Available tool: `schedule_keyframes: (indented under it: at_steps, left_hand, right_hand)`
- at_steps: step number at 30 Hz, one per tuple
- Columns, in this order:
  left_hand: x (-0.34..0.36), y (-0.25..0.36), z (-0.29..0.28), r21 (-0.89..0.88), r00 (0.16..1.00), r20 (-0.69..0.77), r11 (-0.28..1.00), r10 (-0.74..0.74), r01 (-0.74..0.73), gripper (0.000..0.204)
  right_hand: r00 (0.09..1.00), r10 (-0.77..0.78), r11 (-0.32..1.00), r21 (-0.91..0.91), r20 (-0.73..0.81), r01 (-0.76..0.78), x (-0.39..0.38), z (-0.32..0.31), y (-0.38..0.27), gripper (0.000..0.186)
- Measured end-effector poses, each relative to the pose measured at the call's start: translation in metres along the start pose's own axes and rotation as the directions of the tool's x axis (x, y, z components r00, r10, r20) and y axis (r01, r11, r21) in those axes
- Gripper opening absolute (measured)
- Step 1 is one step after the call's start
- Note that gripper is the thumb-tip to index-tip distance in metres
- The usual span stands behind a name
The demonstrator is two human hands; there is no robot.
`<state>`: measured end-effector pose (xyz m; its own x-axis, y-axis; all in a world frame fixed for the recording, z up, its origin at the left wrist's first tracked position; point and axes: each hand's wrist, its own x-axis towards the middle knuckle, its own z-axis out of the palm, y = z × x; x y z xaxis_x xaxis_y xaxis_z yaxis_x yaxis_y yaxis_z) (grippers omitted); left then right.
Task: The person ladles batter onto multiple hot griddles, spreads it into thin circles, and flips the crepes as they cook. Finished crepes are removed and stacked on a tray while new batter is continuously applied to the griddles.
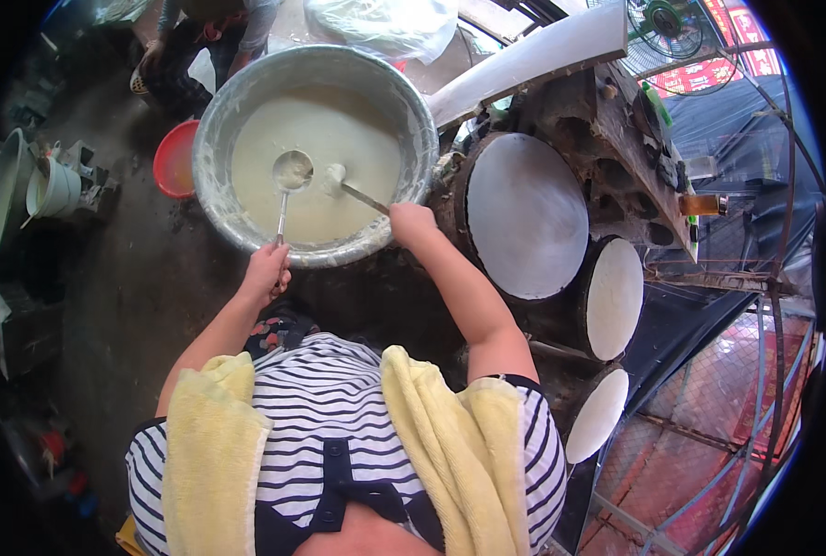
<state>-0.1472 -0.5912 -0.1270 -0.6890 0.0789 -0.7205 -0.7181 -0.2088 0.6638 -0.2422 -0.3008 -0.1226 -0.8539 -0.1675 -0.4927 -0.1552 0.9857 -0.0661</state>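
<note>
A large round metal basin (211,206) in front of me holds pale, creamy batter (339,139). My left hand (266,271), at the basin's near rim, is closed round the handle of a metal ladle (283,208); its round bowl, with some batter in it, is over the batter. At the near right rim my right hand (413,224) grips the handle of a second utensil (365,197). Its far end is coated in thick batter close to the ladle's bowl, so I cannot make out its shape.
Right of the basin stand several round pale griddles (527,218) beside a rough stove block (608,153) with a jar (703,204) on it. A red basin (175,159) sits at the left. Farther left is a white bucket (53,188). Another person (177,69) is at the far left.
</note>
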Motion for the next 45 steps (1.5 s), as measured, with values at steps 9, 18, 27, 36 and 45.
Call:
schedule_keyframes:
  at_steps: [9,18,27,36,45]
  left_hand:
    - [0.172,-0.053,0.023,0.797,0.905,0.001,0.547,0.425,-0.257,0.028]
    - [0.182,-0.059,0.075,0.668,1.000,-0.013,0.744,-0.018,0.023,0.026]
    - [0.088,0.013,0.096,-0.298,0.899,0.352,0.879,-0.262,0.373,0.019]
    - [-0.103,0.114,0.143,-0.484,0.833,0.369,0.851,0.412,-0.206,0.027]
    - [-0.111,0.081,0.114,-0.407,0.934,0.245,0.902,0.259,-0.144,0.024]
  right_hand:
    - [0.957,0.291,0.948,0.141,-0.014,-0.286,-0.018,-0.006,-0.005,0.021]
    - [0.966,0.254,0.935,0.244,0.053,-0.259,-0.022,0.021,-0.011,0.021]
    - [0.995,0.073,0.989,0.136,-0.061,-0.064,-0.099,-0.027,0.037,0.016]
    - [0.843,-0.194,0.980,-0.141,-0.501,0.142,-0.214,-0.196,0.092,0.024]
    - [0.473,-0.367,0.930,-0.325,-0.801,0.171,-0.184,-0.099,0.180,0.039]
